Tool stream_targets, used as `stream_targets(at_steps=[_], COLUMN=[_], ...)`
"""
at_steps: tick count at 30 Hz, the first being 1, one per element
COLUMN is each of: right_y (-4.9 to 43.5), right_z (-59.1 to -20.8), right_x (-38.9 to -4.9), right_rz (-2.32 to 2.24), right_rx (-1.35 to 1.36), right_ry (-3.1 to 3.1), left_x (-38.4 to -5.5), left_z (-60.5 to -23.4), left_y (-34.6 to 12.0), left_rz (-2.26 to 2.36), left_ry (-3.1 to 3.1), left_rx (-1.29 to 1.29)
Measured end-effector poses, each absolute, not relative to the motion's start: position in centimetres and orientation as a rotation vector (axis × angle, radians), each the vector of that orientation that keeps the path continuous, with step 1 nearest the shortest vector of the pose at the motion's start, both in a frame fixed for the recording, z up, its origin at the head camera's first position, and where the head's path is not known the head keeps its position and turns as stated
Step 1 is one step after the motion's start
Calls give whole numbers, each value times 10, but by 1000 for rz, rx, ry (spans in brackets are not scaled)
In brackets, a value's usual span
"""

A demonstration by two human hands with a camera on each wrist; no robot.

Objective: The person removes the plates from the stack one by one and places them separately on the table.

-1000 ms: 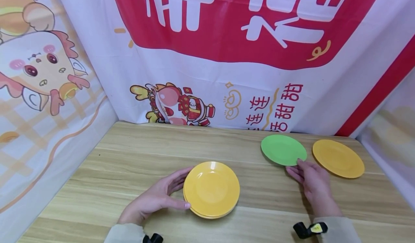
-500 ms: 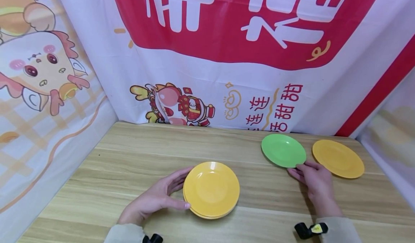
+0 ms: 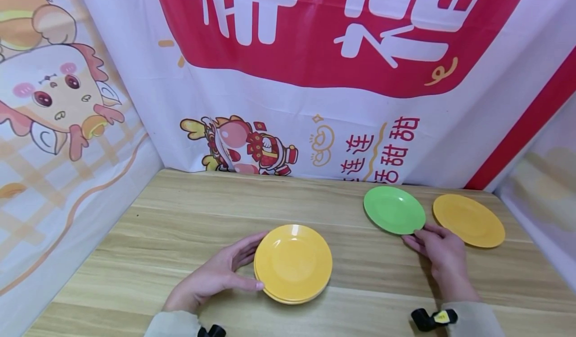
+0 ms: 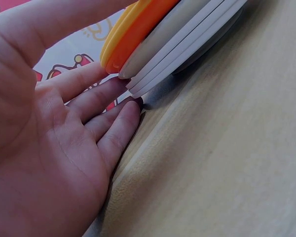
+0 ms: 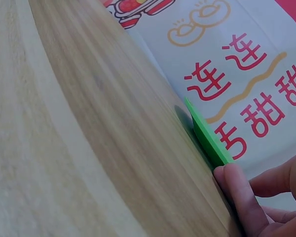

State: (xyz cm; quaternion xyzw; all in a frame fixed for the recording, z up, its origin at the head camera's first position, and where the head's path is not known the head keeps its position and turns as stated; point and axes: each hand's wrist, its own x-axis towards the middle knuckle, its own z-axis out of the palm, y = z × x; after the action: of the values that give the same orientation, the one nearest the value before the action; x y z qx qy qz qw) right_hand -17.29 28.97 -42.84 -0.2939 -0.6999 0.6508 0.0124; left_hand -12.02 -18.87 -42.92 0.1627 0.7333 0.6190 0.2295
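Red 连连 (image 3: 362, 142) and 甜甜 (image 3: 395, 155) on white cloth (image 3: 279, 99), cut-off white characters (image 3: 267, 22) on red patch (image 3: 315, 52)

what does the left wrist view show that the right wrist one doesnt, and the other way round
Only the left wrist view: the left hand, palm in sight, beside yellow-orange plates stacked above pale plates, all seen edge-on.
Only the right wrist view: the right hand pinching the green plate, and the red Chinese characters.
Both: the wooden tabletop and part of the printed white cloth behind it.
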Motion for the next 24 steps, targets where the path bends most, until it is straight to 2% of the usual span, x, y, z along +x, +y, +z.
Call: stream_targets(at_steps=[24], right_y=[289], right_z=[-425], right_x=[-170], right_rz=[1882], right_rx=[-971], right_ry=[-2242], left_x=[-120], left_z=[-428], left_y=[-188], left_rz=[1709], left_ry=[1989], left_rx=[426])
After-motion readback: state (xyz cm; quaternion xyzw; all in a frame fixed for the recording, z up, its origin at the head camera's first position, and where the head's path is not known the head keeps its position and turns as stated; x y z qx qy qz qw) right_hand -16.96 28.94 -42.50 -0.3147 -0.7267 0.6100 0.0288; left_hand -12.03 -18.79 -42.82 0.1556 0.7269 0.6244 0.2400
